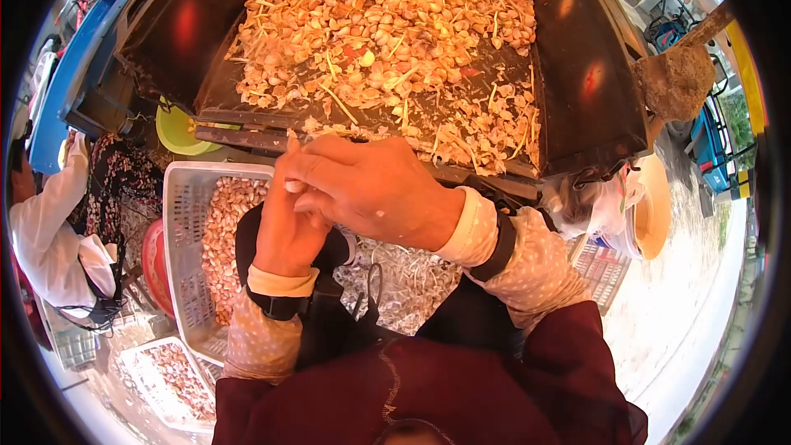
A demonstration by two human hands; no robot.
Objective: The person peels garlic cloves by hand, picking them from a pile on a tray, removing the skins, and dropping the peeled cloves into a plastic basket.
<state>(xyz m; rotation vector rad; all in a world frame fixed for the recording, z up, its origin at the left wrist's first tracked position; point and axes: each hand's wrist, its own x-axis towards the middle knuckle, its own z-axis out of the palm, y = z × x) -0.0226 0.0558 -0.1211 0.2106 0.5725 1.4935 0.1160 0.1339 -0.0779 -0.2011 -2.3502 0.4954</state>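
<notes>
My left hand [288,227] and my right hand [375,189] meet in front of the near edge of a dark tabletop [395,119]. Both are closed, with the fingers pressed together. Whatever lies between the fingertips is too small or hidden to make out. Beyond my hands, a thick layer of garlic cloves [395,21] mixed with loose skins and stalk bits covers the tabletop. To the left of my left hand stands a white plastic crate [183,239], with peeled-looking pinkish garlic cloves [221,239] inside.
A second, smaller white crate [134,356] of cloves sits on the floor at lower left. Nearby works another person in a white sleeve [53,198]. Garlic skins [404,276] litter the ground below my hands. A green basin [177,133] and an orange-tan tub [652,206] flank the table.
</notes>
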